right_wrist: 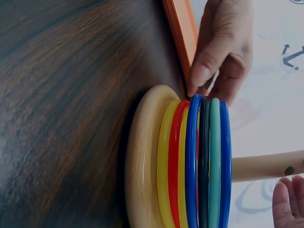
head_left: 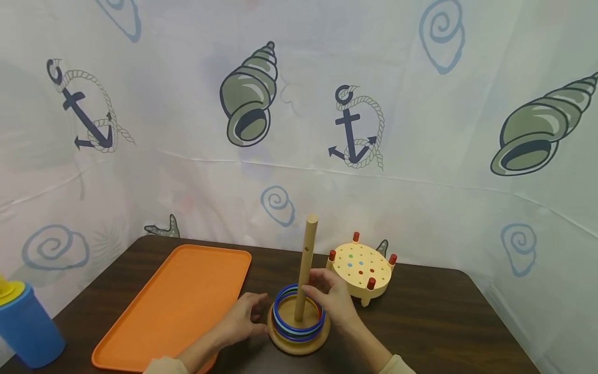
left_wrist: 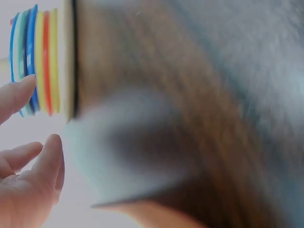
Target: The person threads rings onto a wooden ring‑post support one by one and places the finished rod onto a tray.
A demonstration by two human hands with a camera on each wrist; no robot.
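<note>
A wooden stand with a round base (right_wrist: 142,166) and an upright peg (head_left: 306,259) stands on the dark table. Around the peg lies a stack of coloured rings (head_left: 299,332): yellow and red low down, blue, dark and teal above, a blue one on top. My left hand (head_left: 240,319) is at the stack's left side, fingers loosely bent; in the left wrist view its fingertip (left_wrist: 24,90) overlaps the rings. On the other side my right hand (head_left: 334,298) is beside the peg above the rings, its thumb overlapping the peg in the head view. Neither hand grips anything.
An orange tray (head_left: 182,301) lies on the left of the table (head_left: 434,322). Behind my right hand sits a round cream pegboard (head_left: 359,265) with red-tipped legs. A blue container with a yellow top (head_left: 30,327) stands at far left. A printed curtain (head_left: 299,182) hangs behind.
</note>
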